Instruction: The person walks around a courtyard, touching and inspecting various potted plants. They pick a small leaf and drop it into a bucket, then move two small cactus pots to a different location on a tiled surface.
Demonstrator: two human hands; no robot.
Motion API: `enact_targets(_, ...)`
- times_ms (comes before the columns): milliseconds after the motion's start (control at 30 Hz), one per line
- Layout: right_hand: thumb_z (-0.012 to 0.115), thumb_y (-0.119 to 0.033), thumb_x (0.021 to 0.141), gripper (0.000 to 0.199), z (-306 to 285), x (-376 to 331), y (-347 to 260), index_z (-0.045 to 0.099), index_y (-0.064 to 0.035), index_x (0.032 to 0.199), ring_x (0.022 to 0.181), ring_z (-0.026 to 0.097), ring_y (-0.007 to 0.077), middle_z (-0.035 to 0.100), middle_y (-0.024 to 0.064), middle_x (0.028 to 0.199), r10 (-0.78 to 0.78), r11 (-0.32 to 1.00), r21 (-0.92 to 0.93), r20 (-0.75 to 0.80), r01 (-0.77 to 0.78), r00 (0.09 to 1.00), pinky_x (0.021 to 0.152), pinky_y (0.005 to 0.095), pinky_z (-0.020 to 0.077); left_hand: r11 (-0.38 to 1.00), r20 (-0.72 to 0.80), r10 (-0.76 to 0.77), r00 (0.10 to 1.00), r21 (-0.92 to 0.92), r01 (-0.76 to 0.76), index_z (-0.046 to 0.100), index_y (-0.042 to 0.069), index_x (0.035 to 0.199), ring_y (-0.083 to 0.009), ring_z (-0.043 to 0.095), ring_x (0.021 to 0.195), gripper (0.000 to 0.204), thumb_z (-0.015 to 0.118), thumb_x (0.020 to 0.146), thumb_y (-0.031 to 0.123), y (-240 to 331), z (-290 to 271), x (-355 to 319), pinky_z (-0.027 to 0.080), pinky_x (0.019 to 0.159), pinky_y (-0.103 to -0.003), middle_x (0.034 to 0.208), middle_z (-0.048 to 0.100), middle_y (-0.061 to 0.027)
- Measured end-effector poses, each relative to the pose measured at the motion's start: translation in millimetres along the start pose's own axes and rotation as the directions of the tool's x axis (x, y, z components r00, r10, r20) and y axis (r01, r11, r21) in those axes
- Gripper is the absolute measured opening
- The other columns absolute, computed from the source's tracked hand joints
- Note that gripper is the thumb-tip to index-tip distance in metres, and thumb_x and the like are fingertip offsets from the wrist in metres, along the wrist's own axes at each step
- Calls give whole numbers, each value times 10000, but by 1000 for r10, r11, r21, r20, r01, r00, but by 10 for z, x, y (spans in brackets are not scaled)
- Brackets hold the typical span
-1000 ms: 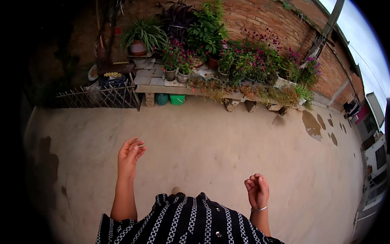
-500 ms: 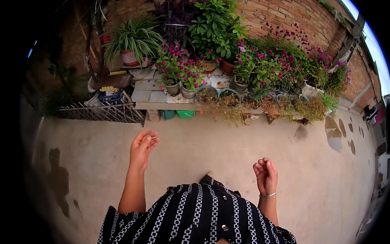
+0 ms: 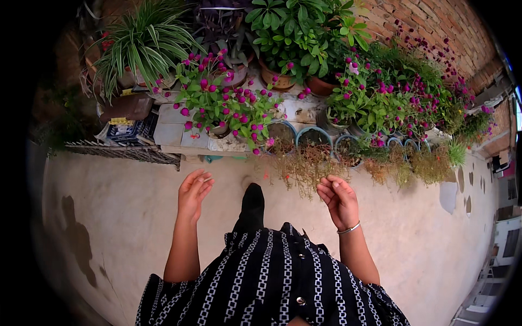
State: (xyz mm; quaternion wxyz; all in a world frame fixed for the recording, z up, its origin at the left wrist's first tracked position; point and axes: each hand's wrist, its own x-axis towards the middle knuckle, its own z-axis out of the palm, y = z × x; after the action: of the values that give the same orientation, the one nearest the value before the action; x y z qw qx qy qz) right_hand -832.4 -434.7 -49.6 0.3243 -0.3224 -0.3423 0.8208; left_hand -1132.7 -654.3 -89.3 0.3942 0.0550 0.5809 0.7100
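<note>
My left hand (image 3: 194, 188) is raised over the pale concrete floor, in front of the plant bench. Its fingers are bent and close together; a tiny pale streak shows at the fingertips, too small to name. Out to the right hangs my right hand (image 3: 338, 202), wearing a silver bangle (image 3: 349, 227) at the wrist. Those fingers curl in toward the thumb, and nothing shows in the palm. Past its fingertips, apart from them in depth as far as I can tell, trail thin dry stems (image 3: 304, 173) from pots on the bench edge.
Potted plants with magenta globe flowers (image 3: 204, 84) crowd the bench (image 3: 185, 138). Behind them stand a striped-leaf plant (image 3: 144, 43), a broad-leaved green plant (image 3: 304, 32) and a brick wall (image 3: 418, 22). A dark lattice rack (image 3: 119, 151) lies at left. My dark-shod foot (image 3: 253, 198) points forward.
The bench and plants appear nearer and larger. One foot has come forward into view. My right hand has risen and moved left; my left hand stays at about the same place.
</note>
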Motion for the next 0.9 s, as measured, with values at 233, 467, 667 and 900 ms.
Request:
enact_targets(233,466,-93,911,250,59,1737,390,534,-3,1134,973,604,209,605,106,1074,181,980,-50,-161,-192,970,847,303,487,963,-27,-253,967,90,254,537,98,1131,-164,587,971,265,550,868,133,-403,108,1975,427,839,-282,1068,589,-44)
enact_targets(467,476,-48,889,231,25,3336,1356,564,-8,1098,900,604,158,609,80,1038,330,926,-116,-212,-359,920,766,261,494,941,70,-231,970,-238,241,425,79,1269,-229,452,1161,425,544,876,188,-1266,-154,2902,380,963,-397,1257,464,-86)
enact_targets(667,480,-45,875,260,-342,4203,1932,519,-5,1129,902,583,162,595,78,1039,284,834,-486,-26,-261,958,762,269,478,924,-167,-237,957,-343,169,428,77,1267,-225,461,1145,429,549,869,180,-1513,-448,3289,386,949,-389,1244,472,-87)
enact_targets(900,507,-111,845,400,-671,4445,2304,457,-75,1239,1015,563,226,584,121,1109,335,781,-612,237,-127,912,846,368,454,904,-253,-214,944,-417,93,432,76,1265,-219,471,1127,434,556,861,171,-1572,-580,3615,394,932,-379,1228,482,-87)
